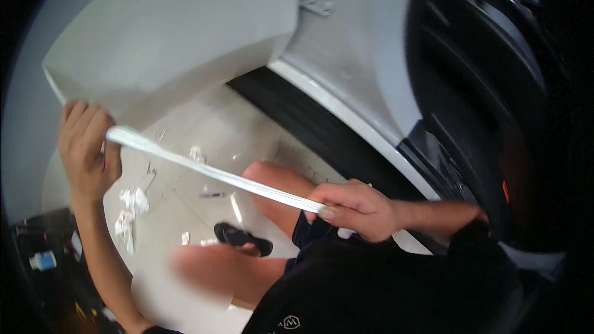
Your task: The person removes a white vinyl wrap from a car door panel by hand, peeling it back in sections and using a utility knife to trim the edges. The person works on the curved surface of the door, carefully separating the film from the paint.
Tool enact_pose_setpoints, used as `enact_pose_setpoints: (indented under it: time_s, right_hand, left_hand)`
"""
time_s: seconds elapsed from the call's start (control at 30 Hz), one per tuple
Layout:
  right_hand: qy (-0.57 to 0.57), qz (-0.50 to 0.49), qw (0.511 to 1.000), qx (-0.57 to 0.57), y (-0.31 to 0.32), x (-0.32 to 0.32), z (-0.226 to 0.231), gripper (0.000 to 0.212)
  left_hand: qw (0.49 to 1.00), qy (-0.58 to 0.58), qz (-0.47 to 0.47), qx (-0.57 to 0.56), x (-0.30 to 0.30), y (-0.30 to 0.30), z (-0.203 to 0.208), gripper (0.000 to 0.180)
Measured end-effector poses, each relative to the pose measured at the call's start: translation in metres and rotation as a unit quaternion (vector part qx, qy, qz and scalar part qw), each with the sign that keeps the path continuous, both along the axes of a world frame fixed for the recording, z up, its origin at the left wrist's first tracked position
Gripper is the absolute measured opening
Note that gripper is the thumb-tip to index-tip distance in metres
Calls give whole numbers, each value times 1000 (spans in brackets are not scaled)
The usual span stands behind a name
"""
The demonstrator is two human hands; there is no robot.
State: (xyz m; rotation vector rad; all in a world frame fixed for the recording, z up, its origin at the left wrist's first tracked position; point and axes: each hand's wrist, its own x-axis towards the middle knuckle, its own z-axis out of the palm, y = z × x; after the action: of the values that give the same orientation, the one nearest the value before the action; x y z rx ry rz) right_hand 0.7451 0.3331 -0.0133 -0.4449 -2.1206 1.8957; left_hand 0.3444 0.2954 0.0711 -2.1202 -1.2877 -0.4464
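Observation:
A long, narrow white strip (216,175), looking like folded film or tape, is stretched between my two hands. It slopes down from left to right above my knees. My left hand (90,148) is closed at its upper end, with the curled fingers right by the pointed lower corner of a pale car body panel (204,25). Whether those fingers touch the panel edge I cannot tell. The strip's lower end is pinched between the thumb and fingers of my right hand (356,208), in front of my dark shorts.
Crumpled white scraps (130,213) and a small dark, thin item (212,195) lie on the shiny floor. A dark tray or box (52,278) with a small white-and-blue container (43,261) stands at lower left. Along the right run a pale car sill (346,108) and black trim (476,80).

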Motion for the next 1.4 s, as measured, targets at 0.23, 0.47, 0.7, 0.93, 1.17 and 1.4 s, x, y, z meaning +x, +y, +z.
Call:
enact_pose_setpoints:
  time_s: [0.23, 0.47, 0.7, 0.93, 1.17, 1.4]
  right_hand:
    - [19, 31, 997, 64, 32, 11, 25, 24]
    - [47, 13, 999, -12, 49, 24, 24, 23]
    - [76, 75, 975, -195, 82, 23, 30, 21]
    - [82, 127, 954, -260, 78, 36, 35, 16]
    - [93, 200, 910, -351, 68, 50, 39, 19]
    - [75, 189, 964, -170, 90, 37, 35, 18]
  left_hand:
    - [995, -72, 33, 56, 16, -5, -12, 24]
    - [986, -76, 145, 23, 55, 2, 3, 11]
    - [966, -84, 240, 45, 70, 7, -1, 9]
    - [951, -98, 285, 69, 91, 1, -9, 9]
    - [952, -159, 240, 101, 102, -4, -13, 9]
    - [923, -250, 230, 182, 126, 8, -36, 9]
